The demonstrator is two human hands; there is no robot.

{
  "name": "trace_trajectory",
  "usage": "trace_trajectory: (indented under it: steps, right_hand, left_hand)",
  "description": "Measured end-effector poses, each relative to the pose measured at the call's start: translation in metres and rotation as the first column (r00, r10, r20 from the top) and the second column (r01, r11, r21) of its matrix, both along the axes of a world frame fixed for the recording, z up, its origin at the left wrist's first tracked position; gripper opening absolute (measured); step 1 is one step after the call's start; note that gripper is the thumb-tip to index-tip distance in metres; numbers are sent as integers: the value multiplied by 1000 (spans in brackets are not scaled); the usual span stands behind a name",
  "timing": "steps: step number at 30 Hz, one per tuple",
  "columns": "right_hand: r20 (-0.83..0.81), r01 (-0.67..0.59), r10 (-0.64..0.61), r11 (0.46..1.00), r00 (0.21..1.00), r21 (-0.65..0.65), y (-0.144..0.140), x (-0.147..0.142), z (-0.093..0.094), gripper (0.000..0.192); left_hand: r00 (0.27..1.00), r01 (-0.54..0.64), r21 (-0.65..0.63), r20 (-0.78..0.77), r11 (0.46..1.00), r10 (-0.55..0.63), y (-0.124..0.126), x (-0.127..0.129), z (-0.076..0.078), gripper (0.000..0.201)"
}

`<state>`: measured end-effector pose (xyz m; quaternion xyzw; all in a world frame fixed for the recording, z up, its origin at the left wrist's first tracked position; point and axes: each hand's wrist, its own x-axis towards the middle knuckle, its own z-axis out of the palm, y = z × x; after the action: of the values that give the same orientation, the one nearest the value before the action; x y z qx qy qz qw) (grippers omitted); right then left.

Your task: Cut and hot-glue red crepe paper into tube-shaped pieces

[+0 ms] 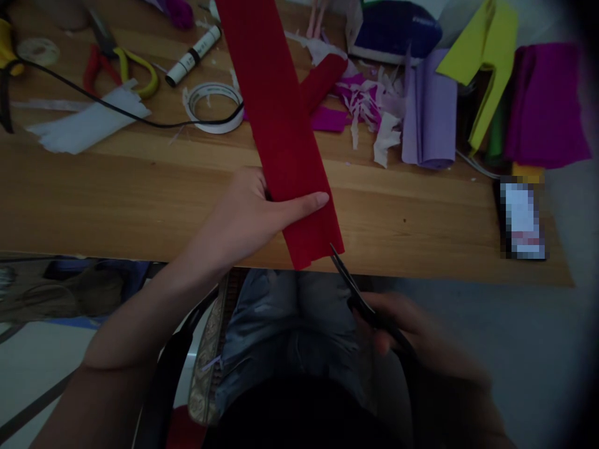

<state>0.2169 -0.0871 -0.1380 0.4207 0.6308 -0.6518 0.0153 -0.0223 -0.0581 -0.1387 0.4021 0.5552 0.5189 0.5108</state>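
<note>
A long red strip (285, 125), crepe paper by its look, slants down toward me across the table edge. My left hand (266, 209) grips it near its lower end, thumb flat on top and fingers underneath, mostly hidden. In my right hand (397, 318) is a pair of dark scissors (358, 296), fingers wrapped round the handles. The blade tips touch the strip's lower edge close to its right corner. That edge looks uneven, with a small step in it. Behind the strip lies a red roll (325, 81).
On the wooden table (187, 206) lie pliers (121, 65), a marker (193, 57), a tape roll (213, 107), white strips (88, 121) and a black cable (154, 125). Paper scraps (365, 100), a lilac roll (435, 112), yellow paper (486, 56), purple paper (545, 106) and a phone (521, 218) sit rightward.
</note>
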Motion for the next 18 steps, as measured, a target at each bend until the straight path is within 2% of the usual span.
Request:
trace_trajectory:
  steps: [6,9,14,18]
  right_hand:
    - [4,120,-120,990,993,79,-10,3,-2,46]
    - [4,100,-101,992,995,74,-11,2,-1,43]
    - [-2,87,-87,992,996,87,-8,-1,0,40]
    - [-3,65,-65,996,998,60,-7,-1,0,42]
  left_hand:
    - [1000,24,-30,-18,999,-24,-1,-1,-1,17]
    - [1000,22,-51,-19,998,-22,-1,0,-1,17]
    - [995,6,-122,99,992,6,-1,-1,0,18]
    - [996,32,-85,90,996,-25,-1,-4,-3,19]
